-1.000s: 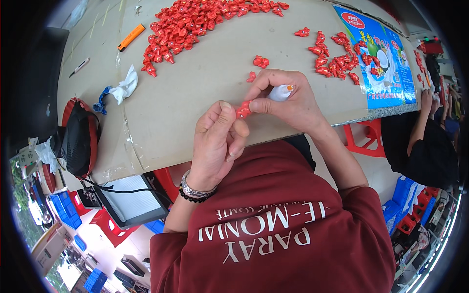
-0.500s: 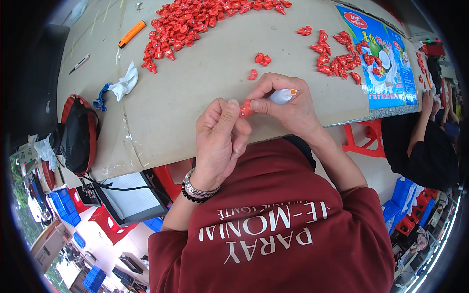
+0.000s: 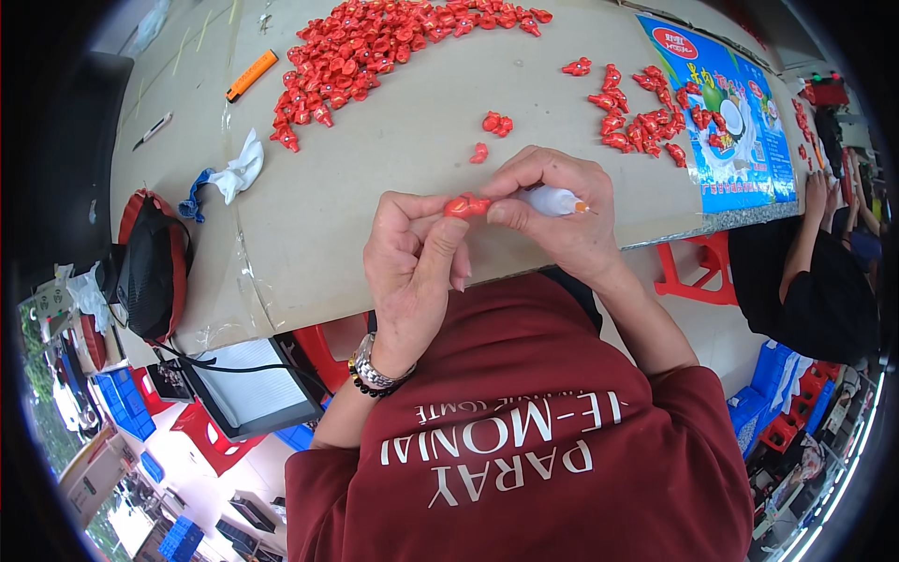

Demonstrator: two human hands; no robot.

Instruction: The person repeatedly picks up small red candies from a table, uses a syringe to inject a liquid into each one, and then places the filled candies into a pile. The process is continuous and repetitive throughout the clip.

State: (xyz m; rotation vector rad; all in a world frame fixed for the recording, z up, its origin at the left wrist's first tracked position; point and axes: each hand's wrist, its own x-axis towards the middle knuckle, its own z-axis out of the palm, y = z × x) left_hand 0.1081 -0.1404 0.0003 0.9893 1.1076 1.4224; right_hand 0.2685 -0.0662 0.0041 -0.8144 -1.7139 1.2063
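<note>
Between the fingertips of both my hands is a small red figurine [image 3: 466,205], lying lengthwise above the table's near side. My left hand [image 3: 408,272] pinches its left end between thumb and fingers. My right hand [image 3: 582,245] touches the right end with its thumb and fingertip. Tucked in that same hand is a small white squeeze bottle [image 3: 552,199], its orange, thin tip pointing right. Just beyond my hands lie a loose red piece [image 3: 479,153] and a small red cluster [image 3: 497,123].
A large heap of red figurines [image 3: 351,61] covers the table's far side. More red figurines [image 3: 646,131] spread onto a blue poster [image 3: 744,178]. An orange cutter [image 3: 252,75], a pen [image 3: 153,130], crumpled tissue [image 3: 242,169] and a black-red bag [image 3: 154,267] are at left. Another person sits at right.
The red figurine has turned from a mostly covered position to lie lengthwise between my fingers. The bottle's tip has swung from slightly upward to slightly downward at the right.
</note>
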